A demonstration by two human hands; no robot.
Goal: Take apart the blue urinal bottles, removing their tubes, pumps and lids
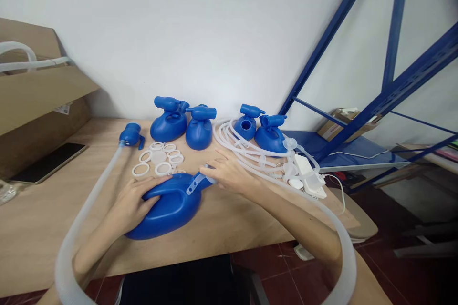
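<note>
A blue plastic urinal bottle (171, 217) lies on its side near the front of the table, its neck pointing right. My left hand (130, 202) is closed around its handle, the thumb through the opening. At the neck, my right hand (231, 171) has its fingers wrapped round a pale cap (211, 176), which is mostly hidden. A translucent strap (194, 184) runs from the bottle's shoulder toward that cap. Just behind the bottle lie several white sealing rings (140, 169) and translucent discs (158, 157).
Several similar blue bottles (198, 136) stand along the wall, blue fittings on them. A blue connector (131, 135) joins a thick hose (95, 183) looping toward me. Coiled tubing (229, 143) and a white power strip (309, 176) lie right; a phone (50, 162) and cardboard box (43, 90) left.
</note>
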